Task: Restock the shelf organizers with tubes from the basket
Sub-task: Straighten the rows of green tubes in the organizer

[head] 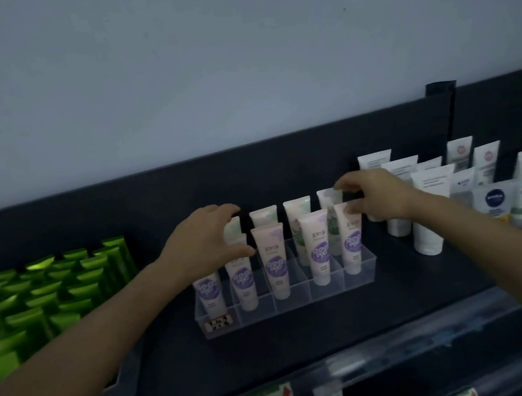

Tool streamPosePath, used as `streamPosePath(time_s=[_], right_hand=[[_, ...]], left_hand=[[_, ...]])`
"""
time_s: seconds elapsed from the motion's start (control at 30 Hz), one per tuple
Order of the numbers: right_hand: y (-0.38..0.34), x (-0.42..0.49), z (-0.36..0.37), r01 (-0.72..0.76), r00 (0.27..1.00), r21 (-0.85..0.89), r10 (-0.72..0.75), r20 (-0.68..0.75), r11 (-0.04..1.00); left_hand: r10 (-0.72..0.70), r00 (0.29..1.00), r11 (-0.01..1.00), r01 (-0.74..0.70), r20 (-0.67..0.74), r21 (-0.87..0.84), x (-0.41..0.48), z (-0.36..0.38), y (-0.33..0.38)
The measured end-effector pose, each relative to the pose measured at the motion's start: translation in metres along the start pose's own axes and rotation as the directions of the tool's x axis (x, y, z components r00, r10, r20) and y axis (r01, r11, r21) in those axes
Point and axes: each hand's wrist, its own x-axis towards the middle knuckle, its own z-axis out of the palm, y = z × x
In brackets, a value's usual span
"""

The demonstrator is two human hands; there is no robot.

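one dark shelf (396, 296) runs under a pale wall (205, 73), carrying a clear organizer (299, 305) of upright tubes (275, 261). the left hand (205, 240) grips the left-end tube (233, 229) by its top; the right hand (376, 196) pinches the rear right tube (328, 194).

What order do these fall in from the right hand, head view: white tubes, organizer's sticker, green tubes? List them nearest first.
1. White tubes, just to the right of the right hand.
2. Sticker, on the front left corner of the clear organizer, down and left of the hand.
3. Green tubes, at the shelf's far left.
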Motion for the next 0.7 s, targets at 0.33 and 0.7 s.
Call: streamPosePath(time_s=[0.33, 0.7], right_hand=[[-0.112, -0.022, 0.009, 0.281, 0.957, -0.018, -0.282, -0.074, 0.959], [-0.249, -0.001, 0.077, 0.384, 0.923, 0.018, -0.385, 0.027, 0.923]], left_hand=[[-0.021, 0.999, 0.998, 0.023, -0.042, 0.065, -0.040, -0.032, -0.044], [-0.062, 0.997, 0.994, 0.066, -0.055, 0.084, -0.096, -0.062, -0.143]])
